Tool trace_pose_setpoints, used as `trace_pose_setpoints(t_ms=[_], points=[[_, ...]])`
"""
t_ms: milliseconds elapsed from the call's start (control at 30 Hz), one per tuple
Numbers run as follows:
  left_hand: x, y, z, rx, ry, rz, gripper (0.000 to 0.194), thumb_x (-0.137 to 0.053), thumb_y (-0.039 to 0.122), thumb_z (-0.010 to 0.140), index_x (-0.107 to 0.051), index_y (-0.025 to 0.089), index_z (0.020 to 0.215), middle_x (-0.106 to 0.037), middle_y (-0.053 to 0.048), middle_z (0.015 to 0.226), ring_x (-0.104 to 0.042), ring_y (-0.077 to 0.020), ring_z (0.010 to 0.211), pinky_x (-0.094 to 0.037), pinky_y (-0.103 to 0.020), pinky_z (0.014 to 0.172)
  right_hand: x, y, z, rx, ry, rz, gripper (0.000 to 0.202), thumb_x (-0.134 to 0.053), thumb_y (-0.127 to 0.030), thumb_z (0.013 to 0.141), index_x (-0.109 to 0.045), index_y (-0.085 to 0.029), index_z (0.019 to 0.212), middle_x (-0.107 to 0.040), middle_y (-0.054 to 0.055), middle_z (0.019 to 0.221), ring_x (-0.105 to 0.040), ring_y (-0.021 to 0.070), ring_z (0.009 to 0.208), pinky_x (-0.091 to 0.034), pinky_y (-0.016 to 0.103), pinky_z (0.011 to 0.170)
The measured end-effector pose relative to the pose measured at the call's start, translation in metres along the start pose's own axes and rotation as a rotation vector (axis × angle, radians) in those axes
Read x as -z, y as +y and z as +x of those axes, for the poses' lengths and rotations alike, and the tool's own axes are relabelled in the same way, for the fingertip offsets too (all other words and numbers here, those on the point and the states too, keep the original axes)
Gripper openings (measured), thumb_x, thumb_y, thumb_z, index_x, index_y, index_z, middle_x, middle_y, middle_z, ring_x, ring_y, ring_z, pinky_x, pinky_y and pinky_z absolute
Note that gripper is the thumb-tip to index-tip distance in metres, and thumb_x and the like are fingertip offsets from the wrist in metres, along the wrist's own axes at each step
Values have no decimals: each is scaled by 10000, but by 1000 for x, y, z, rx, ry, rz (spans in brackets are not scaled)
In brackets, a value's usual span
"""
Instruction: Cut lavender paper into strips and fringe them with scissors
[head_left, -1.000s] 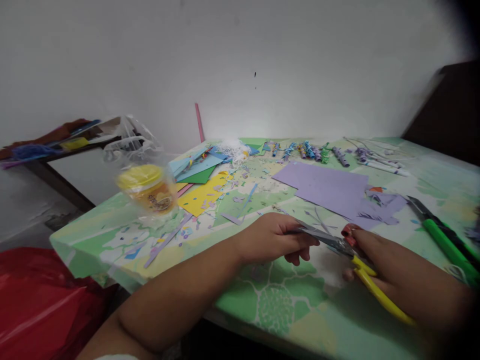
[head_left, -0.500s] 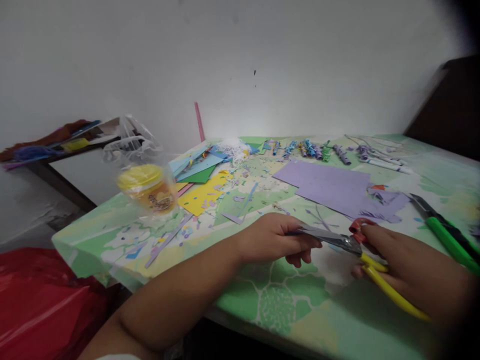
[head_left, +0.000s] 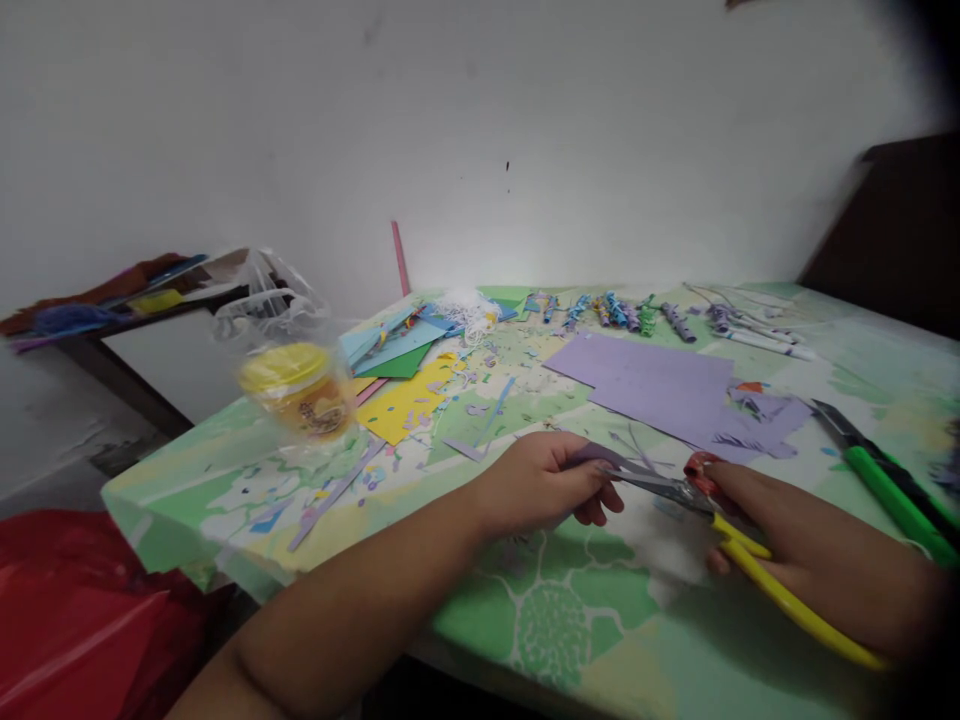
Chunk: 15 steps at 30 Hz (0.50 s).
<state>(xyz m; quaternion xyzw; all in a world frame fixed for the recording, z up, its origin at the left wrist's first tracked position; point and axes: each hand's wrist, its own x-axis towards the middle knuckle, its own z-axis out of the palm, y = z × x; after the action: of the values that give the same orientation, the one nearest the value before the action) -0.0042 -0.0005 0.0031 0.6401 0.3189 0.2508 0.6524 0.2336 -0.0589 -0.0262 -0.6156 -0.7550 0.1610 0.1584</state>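
Yellow-handled scissors [head_left: 759, 581] lie clasped in the right hand [head_left: 787, 530]; the left hand [head_left: 544, 485], pinching seemingly purple paper [head_left: 592, 454], should avoid the blades [head_left: 660, 485].

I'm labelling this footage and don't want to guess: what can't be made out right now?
All in the head view:
- Narrow purple paper strip: one end, covered by the left hand.
- Yellow-handled metal scissors: part of the handles, covered by the right hand.
- Yellow-lidded plastic tub: label lettering, blurred behind clear plastic.
- Shiny red plastic bag: outer part, cut off by the picture's left edge.
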Motion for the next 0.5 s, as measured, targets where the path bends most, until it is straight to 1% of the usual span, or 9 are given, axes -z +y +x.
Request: trace_pose_setpoints(t_ms=[100, 200, 333, 400, 500], points=[[2, 0, -1, -47, -11, 61, 152, -518, 171, 806, -589, 120, 681, -602, 9, 620, -540, -50, 506, -425, -173, 508, -1, -1, -1, 19, -55, 18, 410, -570, -459, 739, -518, -231, 1076, -653, 112, 1072, -581, 336, 1037, -453, 472, 893], [3, 2, -4, -104, -12, 152, 143, -523, 160, 792, -599, 120, 677, -596, 12, 616, -543, -51, 523, -429, -167, 524, -4, 2, -2, 25, -72, 23, 496, -558, -504, 739, -485, -234, 1148, -616, 127, 1175, -550, 353, 1103, -447, 497, 907], [3, 4, -6, -126, -20, 218, 150, -516, 149, 787, -603, 121, 668, -581, 18, 604, -537, -49, 527, -432, -166, 543, -8, 5, -3, 28, -60, 22, 588, -542, -542, 735, -446, -219, 1217, -555, 159, 1275, -505, 376, 1168, -404, 548, 955], [2, 3, -6, -129, -44, 260, 153, -518, 146, 785, -603, 121, 660, -579, 17, 600, -539, -52, 539, -436, -170, 563, -8, 3, -3, 34, -60, 34, 590, -534, -539, 739, -438, -212, 1220, -565, 163, 1259, -522, 370, 1149, -395, 559, 966], [2, 3, -6, -136, -73, 310, 164, -514, 168, 795, -610, 127, 669, -588, 12, 604, -551, -63, 567, -442, -179, 584, -9, -1, -3, 41, -74, 60, 587, -532, -544, 740, -440, -212, 1215, -580, 161, 1241, -543, 360, 1127, -413, 549, 959]])
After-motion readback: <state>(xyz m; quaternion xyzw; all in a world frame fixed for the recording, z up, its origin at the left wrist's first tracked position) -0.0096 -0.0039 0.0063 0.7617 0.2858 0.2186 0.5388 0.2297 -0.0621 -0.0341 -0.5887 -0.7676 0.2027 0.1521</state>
